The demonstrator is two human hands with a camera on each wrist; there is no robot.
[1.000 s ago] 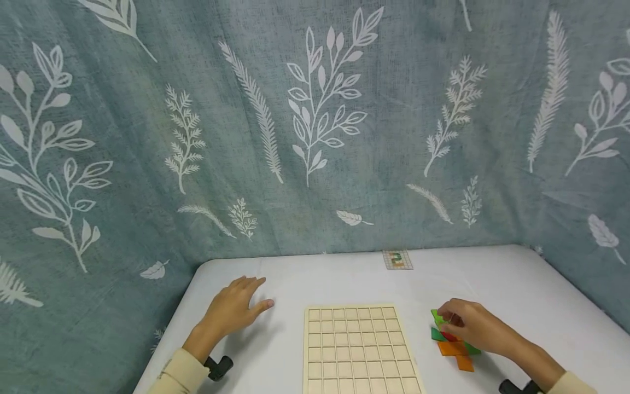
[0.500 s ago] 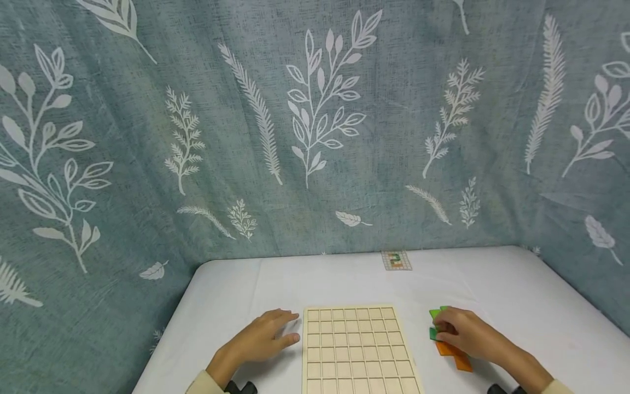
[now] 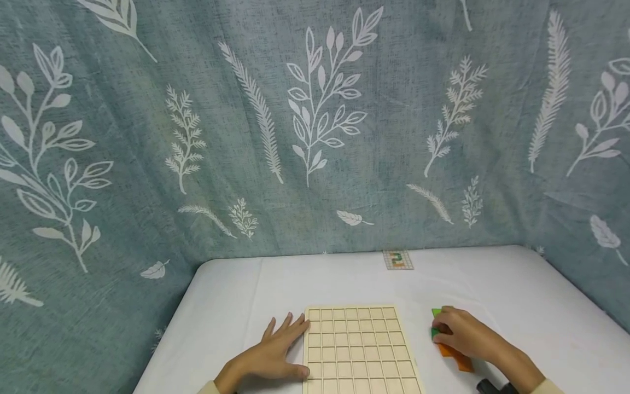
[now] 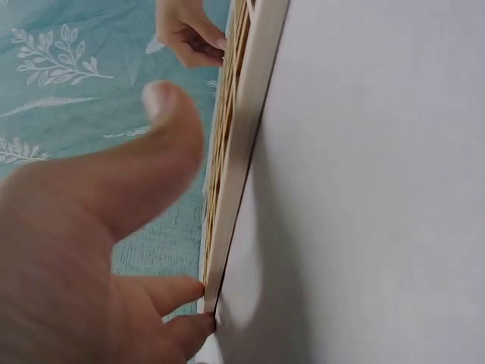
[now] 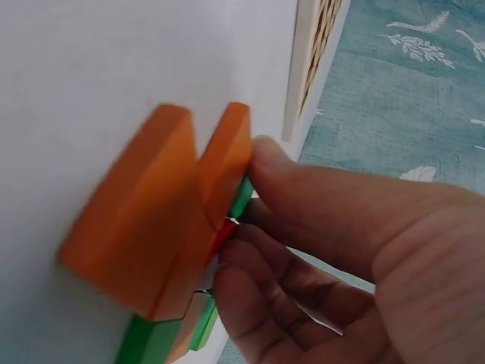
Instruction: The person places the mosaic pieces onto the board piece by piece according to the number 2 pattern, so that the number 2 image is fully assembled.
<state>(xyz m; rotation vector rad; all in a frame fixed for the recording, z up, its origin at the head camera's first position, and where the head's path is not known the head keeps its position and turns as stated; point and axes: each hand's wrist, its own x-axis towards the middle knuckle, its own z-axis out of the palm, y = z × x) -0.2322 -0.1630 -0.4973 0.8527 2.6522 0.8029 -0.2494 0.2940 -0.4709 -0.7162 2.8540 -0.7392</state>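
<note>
The board [image 3: 356, 350] is divided into square cells by raised ridges, and its left edge is touched by the left hand [image 3: 275, 350], spread and grasping nothing. To the right of the board, orange blocks [image 5: 144, 220], green blocks [image 5: 151, 341] and a red block [image 5: 222, 236] are clustered on the table [image 3: 334, 284], touched by the right hand [image 3: 465, 331]; whether one is gripped cannot be told. Beyond the board, a card [image 3: 397, 260] is laid.
</note>
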